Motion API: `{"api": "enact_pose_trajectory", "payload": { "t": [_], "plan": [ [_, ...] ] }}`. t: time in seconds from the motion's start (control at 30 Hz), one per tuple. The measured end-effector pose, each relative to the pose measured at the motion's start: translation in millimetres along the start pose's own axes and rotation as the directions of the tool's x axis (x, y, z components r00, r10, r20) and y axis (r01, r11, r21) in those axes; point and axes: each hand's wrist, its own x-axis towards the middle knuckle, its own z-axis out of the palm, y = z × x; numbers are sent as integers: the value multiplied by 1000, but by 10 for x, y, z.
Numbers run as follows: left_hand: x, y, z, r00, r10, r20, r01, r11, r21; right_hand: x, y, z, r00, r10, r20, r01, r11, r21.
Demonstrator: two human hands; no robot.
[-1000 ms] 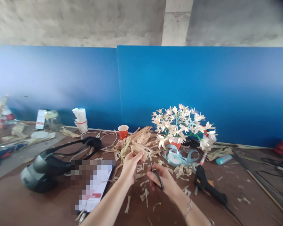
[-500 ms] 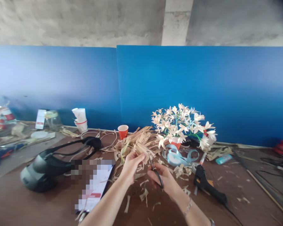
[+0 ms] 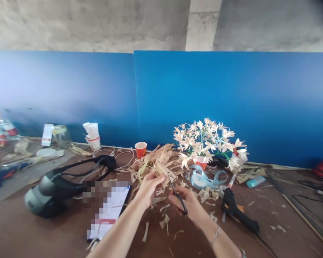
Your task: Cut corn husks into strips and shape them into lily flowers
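My left hand pinches a pale dried husk piece above the brown table. My right hand grips black-handled scissors, whose blades point up at the husk beside my left fingers. Behind both hands lies a pile of dried husk strips. Cut scraps are scattered on the table below my hands.
A bunch of cream handmade flowers stands in an orange cup at centre right, with light blue ribbon before it. A black glue gun lies to the right. A dark headset and a blurred card lie to the left. An orange paper cup stands behind.
Both hands stay almost in place. My left fingers have turned the husk piece slightly and the scissors have shifted a little towards it. The view tilted slightly.
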Motion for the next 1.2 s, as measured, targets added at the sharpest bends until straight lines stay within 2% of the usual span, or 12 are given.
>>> {"api": "enact_pose_trajectory", "payload": {
  "t": [0.13, 0.3, 0.63, 1.2],
  "plan": [
    [43, -35, -67, 998, 5, 55, -8, 998, 55, 9, 8, -7, 1000, 21, -14, -22, 1000, -21],
    [69, -37, -99, 1000, 20, 14, -22, 988, 153, -2, -29, -19, 998, 50, -44, -51, 998, -38],
    [121, -7, -162, 995, 103, 0, -95, 911, 402, -3, -30, -31, 999, 42, -6, -42, 996, -83],
    [173, -37, -242, 993, 118, 32, -120, 891, 438, -19, -41, -11, 998, 62, -7, -62, 995, -78]
  ]
}}
